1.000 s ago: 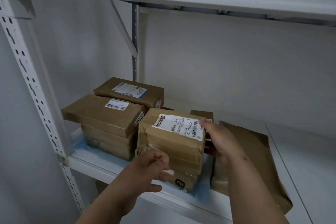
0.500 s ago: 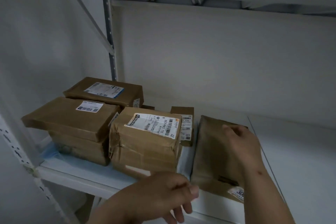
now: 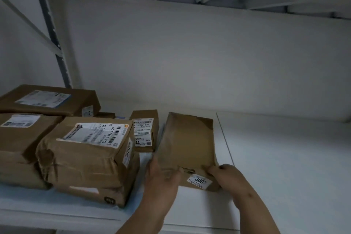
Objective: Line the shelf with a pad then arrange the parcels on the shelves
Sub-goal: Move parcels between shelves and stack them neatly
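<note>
White shelf (image 3: 275, 157) had boxes stacked at its left end; my left hand (image 3: 161, 178) and right hand (image 3: 226, 175) both gripped the flat brown parcel's (image 3: 188, 142) front edge, fingers clamped.

Count, one shelf (image 3: 284, 167) level: parcels visible, seven, all brown. Four stood stacked at left, a sliver of a fifth (image 3: 105, 115) showed behind them, one small at mid-far, one flat at right. Pad (image 3: 138, 159): one. Hands: two.
</note>
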A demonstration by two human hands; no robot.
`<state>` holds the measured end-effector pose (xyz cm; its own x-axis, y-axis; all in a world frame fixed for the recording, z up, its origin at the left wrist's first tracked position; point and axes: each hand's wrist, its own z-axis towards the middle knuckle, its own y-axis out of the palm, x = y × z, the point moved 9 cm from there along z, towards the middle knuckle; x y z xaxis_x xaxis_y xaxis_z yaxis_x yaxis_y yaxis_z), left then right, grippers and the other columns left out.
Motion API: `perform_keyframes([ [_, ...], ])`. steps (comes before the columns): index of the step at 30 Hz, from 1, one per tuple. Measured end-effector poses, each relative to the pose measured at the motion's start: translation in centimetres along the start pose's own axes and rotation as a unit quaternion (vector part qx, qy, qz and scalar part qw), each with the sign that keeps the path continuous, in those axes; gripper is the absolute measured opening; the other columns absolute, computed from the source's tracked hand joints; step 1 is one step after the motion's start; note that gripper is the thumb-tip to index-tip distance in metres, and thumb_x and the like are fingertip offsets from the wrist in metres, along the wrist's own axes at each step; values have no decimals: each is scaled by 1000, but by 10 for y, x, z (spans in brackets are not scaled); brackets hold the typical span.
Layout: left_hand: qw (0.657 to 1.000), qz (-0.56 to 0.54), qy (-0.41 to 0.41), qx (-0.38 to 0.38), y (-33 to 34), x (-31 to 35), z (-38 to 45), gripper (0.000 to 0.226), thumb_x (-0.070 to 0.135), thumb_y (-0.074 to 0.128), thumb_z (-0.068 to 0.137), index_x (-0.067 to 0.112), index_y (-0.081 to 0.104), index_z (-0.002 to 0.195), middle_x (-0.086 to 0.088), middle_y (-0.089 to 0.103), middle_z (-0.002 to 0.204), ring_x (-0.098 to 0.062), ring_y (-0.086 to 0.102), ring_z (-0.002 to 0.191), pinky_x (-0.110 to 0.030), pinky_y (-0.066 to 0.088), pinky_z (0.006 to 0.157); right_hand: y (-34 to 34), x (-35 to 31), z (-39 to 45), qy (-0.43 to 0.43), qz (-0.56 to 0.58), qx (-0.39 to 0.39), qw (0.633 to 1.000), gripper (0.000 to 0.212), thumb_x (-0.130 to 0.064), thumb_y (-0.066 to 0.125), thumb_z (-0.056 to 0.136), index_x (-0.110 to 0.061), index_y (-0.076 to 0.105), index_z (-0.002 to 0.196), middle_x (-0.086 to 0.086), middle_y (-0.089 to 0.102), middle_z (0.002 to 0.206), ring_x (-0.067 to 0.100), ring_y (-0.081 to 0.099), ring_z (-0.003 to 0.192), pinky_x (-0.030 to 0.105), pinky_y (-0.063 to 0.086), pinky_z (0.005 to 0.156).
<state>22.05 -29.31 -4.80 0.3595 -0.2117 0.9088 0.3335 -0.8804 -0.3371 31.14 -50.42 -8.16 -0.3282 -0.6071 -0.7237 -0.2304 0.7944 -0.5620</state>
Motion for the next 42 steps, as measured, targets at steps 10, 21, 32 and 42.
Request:
perform_keyframes([
  [10, 985, -169, 1, -17, 15, 22, -12, 20, 26, 60, 96, 38, 75, 91, 14, 69, 95, -14, 65, 99, -40, 51, 97, -27, 12, -2, -8, 508, -1, 861, 12, -5, 58, 88, 1, 66, 95, 20, 70, 89, 35, 65, 76, 43, 51, 74],
  [21, 927, -341, 121, -95, -38, 92, -58, 75, 49, 80, 57, 44, 42, 121, 15, 57, 123, -3, 63, 101, -27, 55, 85, -56, -58, -71, -153, 663, -35, 732, 17, -11, 43, 89, -5, 59, 89, 10, 66, 80, 27, 63, 74, 35, 49, 69],
  [32, 880, -441, 176, 23, -212, 69, -68, 132, 40, 86, 42, 63, 6, 146, 9, 59, 135, -18, 65, 113, -47, 53, 92, 62, -196, -173, -221, 577, -154, 771, 44, -56, 74, 70, -25, 75, 102, 5, 72, 112, 26, 70, 102, 43, 56, 78],
  [42, 879, -425, 149, 160, -327, 12, -37, 89, 39, 73, 83, 55, 15, 149, 6, 48, 141, -21, 57, 114, -45, 50, 93, 184, -285, -168, -212, 424, -180, 862, 46, -24, 62, 90, -17, 52, 134, 14, 71, 113, 31, 70, 98, 39, 58, 63],
])
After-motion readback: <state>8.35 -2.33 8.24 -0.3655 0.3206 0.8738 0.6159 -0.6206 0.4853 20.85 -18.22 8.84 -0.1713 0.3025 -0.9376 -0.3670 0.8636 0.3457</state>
